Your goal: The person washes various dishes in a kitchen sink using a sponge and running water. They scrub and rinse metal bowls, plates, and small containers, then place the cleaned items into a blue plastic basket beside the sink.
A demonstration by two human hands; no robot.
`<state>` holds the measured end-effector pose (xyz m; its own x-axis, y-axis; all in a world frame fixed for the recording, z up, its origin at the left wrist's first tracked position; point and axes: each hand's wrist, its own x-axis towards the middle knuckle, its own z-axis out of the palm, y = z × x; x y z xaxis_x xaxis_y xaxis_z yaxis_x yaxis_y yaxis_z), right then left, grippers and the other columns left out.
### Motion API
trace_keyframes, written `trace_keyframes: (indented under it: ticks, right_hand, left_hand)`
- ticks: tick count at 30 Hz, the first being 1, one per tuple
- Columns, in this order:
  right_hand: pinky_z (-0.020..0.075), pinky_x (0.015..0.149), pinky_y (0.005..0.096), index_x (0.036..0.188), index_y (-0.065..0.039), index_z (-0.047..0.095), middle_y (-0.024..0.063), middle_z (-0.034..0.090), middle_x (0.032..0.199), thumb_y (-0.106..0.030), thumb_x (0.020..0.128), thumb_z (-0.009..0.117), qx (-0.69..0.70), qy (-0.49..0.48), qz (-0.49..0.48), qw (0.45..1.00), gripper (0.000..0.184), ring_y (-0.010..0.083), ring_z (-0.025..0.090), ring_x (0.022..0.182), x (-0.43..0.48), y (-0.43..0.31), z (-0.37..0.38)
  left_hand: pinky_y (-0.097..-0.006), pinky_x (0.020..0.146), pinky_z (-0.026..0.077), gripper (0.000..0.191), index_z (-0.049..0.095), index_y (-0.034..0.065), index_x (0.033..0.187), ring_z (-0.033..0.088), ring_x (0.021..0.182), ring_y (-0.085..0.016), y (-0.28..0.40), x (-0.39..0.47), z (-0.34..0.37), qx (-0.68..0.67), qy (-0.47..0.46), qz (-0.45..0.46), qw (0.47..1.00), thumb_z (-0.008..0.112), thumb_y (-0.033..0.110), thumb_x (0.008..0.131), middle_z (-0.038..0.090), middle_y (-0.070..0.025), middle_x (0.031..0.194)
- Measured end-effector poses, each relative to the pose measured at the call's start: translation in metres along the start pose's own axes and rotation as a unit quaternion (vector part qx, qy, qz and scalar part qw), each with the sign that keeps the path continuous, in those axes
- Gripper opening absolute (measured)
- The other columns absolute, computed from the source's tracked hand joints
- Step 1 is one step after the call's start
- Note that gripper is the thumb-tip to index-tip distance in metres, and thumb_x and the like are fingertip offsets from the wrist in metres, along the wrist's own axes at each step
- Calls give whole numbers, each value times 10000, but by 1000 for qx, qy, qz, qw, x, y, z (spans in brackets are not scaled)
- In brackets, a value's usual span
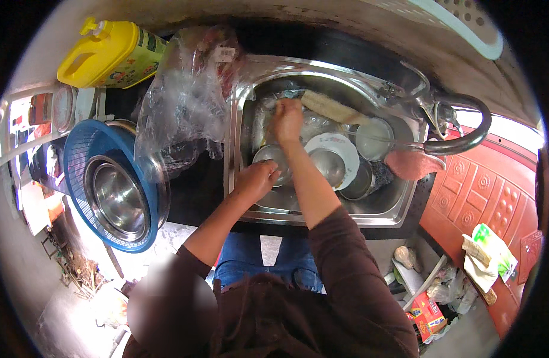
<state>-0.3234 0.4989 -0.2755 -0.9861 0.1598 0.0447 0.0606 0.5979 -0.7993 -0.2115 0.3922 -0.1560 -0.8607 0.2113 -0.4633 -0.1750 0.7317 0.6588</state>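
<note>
My left hand point(258, 180) grips the near rim of a shiny bowl point(266, 153) at the left of the stainless-steel sink point(368, 220). Farther in, my right hand point(288, 120) is curled beside clear plastic; whether its fingers hold anything is hidden. A long tan loofah point(332, 107) lies just right of that hand. Under my right forearm's edge, a white plate with a patterned rim point(351, 156) carries a clear or metal bowl point(329, 166). Water runs from the curved faucet point(464, 145) towards a whitish bowl point(375, 139). A dark-sided cup point(358, 182) leans nearby.
A pink cloth point(413, 164) drapes over the sink's right edge. Left of the sink are a crumpled clear plastic bag point(185, 98), a yellow pump jug point(108, 56) and a blue plastic basket point(77, 165) holding steel basins point(120, 197). A red panelled door point(476, 188) stands at right.
</note>
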Motion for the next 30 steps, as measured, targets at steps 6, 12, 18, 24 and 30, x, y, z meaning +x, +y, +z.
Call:
trace_keyframes:
  ticks: [6, 12, 18, 24, 30]
  right_hand:
    - [481, 893, 428, 962, -42, 637, 185, 565, 1095, -105, 887, 468, -130, -197, -62, 970, 194, 364, 550, 1056, -25, -8, 18]
    - [484, 856, 425, 1112, -53, 603, 174, 602, 1068, -84, 823, 546, -69, -146, -112, 981, 296, 351, 575, 1011, -46, 36, -39]
    - [476, 827, 462, 1076, -38, 616, 193, 605, 1024, -74, 782, 619, -190, -19, 97, 977, 297, 391, 577, 949, -25, 96, -190]
    - [456, 885, 467, 1105, -17, 605, 176, 594, 1069, -104, 817, 551, -254, -84, -141, 953, 306, 385, 559, 995, 44, 114, -180]
    - [443, 899, 476, 1199, -7, 532, 172, 588, 1063, -112, 841, 513, -361, -216, -188, 888, 374, 364, 559, 944, 60, 86, -151]
  left_hand:
    - [-490, 681, 486, 196, 557, 45, 849, 633, 824, -377, 2, -4, -1, 14, -23, 0, 1000, 614, 233, 857, 649, -153, 844]
    - [-477, 680, 500, 216, 584, 40, 895, 640, 820, -371, -1, 3, 8, 22, -8, 21, 999, 621, 250, 858, 656, -163, 858]
    - [-481, 714, 506, 214, 591, 33, 938, 635, 843, -375, -1, 18, 33, 28, -34, -12, 999, 614, 232, 862, 655, -186, 895]
    - [-468, 783, 518, 201, 576, -19, 1019, 650, 865, -392, 22, 88, 107, 102, 78, 155, 980, 532, 116, 878, 646, -222, 1019]
    - [-474, 818, 516, 271, 545, -47, 1098, 640, 940, -395, 6, 125, 159, 113, -61, -37, 991, 430, 92, 896, 639, -249, 1021]
